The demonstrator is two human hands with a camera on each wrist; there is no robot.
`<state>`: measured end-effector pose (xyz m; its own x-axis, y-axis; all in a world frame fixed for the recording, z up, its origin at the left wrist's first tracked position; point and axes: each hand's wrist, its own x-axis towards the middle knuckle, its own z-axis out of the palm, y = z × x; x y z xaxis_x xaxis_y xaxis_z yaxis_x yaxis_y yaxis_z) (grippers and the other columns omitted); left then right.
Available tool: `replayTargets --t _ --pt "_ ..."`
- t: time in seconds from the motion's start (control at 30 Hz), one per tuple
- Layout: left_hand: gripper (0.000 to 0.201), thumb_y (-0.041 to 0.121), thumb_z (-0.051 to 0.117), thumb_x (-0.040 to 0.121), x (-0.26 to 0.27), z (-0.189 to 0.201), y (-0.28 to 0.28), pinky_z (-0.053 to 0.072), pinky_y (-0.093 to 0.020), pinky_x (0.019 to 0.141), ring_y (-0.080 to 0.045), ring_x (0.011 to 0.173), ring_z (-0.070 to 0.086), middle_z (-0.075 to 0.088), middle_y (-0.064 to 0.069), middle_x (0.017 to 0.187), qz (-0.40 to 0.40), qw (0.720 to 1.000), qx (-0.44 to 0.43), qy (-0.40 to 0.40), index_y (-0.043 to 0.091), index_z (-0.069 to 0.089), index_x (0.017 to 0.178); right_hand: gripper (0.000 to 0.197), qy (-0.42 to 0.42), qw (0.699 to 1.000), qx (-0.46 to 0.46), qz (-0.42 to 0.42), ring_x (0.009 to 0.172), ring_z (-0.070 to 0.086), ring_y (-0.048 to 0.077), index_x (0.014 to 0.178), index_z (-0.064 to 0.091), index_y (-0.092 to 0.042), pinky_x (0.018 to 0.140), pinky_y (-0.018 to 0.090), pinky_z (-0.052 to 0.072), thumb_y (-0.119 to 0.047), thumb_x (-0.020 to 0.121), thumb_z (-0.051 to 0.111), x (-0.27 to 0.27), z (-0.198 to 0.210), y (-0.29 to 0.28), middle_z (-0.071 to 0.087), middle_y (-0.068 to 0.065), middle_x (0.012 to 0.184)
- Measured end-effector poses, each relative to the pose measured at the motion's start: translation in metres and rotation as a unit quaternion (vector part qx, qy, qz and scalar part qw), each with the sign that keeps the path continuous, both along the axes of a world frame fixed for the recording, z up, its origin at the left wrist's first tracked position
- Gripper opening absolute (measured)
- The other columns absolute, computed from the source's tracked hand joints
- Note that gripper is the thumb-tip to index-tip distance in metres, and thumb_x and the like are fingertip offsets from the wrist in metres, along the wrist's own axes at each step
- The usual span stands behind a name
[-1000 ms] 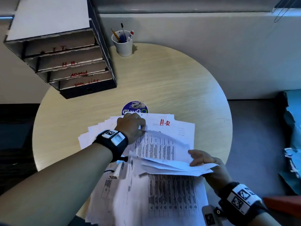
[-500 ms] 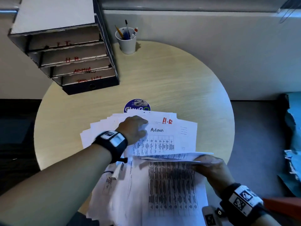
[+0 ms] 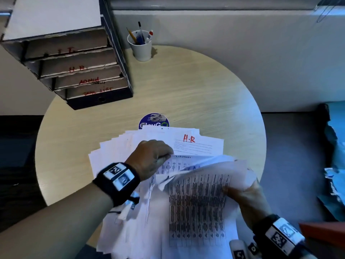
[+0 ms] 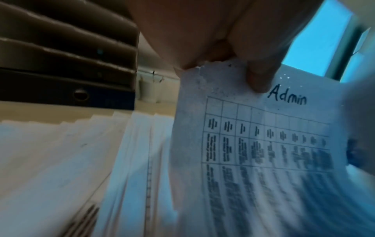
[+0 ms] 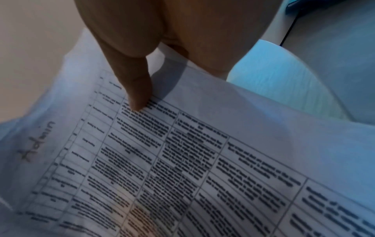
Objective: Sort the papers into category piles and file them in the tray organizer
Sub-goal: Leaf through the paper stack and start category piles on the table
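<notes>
Office setting. Round pale wood-grain bench (image 3: 186, 86) against plain light wall. Stacked cardboard tray organizer (image 3: 74, 68) at bench's far left, slots hand-lettered in red: I.T., H.R., ADMIN, fourth label unclear. White cup (image 3: 140, 47) just beside organizer, holding pens and pencil. Fanned printed papers (image 3: 196, 202) with dense tables, headed "Admin" and "H.R" by hand. Round blue sticker (image 3: 154, 120) on bench, partly under papers. Grey floor beyond bench edge; window with blue daylight in left wrist view.

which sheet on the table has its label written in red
The H.R sheet, flat at the far end of the spread beyond the left hand. The Admin sheet pinched by that hand is labelled in dark ink.
</notes>
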<state>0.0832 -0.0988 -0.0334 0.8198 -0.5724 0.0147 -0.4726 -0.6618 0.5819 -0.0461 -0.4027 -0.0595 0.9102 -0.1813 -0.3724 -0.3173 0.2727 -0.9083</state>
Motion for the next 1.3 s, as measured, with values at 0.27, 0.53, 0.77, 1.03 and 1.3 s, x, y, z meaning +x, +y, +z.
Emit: replayTargets --t 0.27,0.53,0.77,1.03,1.3 --pt "0.009 0.025 0.062 0.095 -0.070 0.036 0.012 0.042 -0.040 0.076 -0.010 0.087 0.057 0.066 0.019 0.092 -0.030 0.993 -0.083 -0.081 0.029 0.069 0.092 0.044 0.010 0.990 -0.077 0.115 0.120 0.060 0.008 0.116 0.070 -0.013 0.100 0.031 0.049 -0.007 0.073 0.080 0.006 0.014 0.006 0.074 -0.010 0.110" --pt "0.042 0.033 0.072 0.084 -0.041 0.043 0.015 0.046 -0.016 0.084 0.002 0.101 0.057 0.061 0.023 0.113 0.209 0.950 -0.217 0.082 0.039 0.059 0.123 0.010 0.038 0.990 -0.097 0.097 0.073 0.069 0.026 0.074 0.077 -0.006 0.072 0.038 0.055 -0.007 0.066 0.085 0.040 0.027 0.033 0.075 0.014 0.080" --pt "0.049 0.047 0.071 0.083 -0.058 -0.004 0.017 0.055 -0.028 0.087 -0.013 0.097 0.064 0.068 0.000 0.110 0.355 0.785 -0.277 0.426 0.022 0.054 0.121 0.020 0.080 0.996 -0.035 0.029 0.056 0.065 0.007 0.087 0.060 -0.003 0.062 0.018 0.053 0.012 0.078 0.070 0.070 0.035 0.047 0.071 -0.001 0.063" --pt "0.058 0.031 0.062 0.090 -0.068 -0.012 0.007 0.040 -0.043 0.104 -0.035 0.125 0.048 0.038 -0.022 0.146 0.373 0.813 -0.175 0.413 0.000 0.039 0.134 0.031 0.157 0.986 -0.047 -0.012 0.086 0.068 0.032 0.101 0.063 -0.001 0.078 0.036 0.053 0.015 0.076 0.069 0.074 0.022 0.066 0.073 0.016 0.091" --pt "0.014 0.015 0.042 0.098 -0.061 0.079 0.005 0.031 -0.033 0.059 -0.024 0.068 0.046 0.053 -0.005 0.081 0.210 0.959 0.124 0.143 0.021 0.037 0.087 0.069 -0.271 0.790 -0.549 0.031 0.127 0.047 0.029 0.135 0.051 -0.011 0.109 0.044 0.037 -0.025 0.074 0.079 0.074 0.108 0.069 0.051 0.014 0.135"
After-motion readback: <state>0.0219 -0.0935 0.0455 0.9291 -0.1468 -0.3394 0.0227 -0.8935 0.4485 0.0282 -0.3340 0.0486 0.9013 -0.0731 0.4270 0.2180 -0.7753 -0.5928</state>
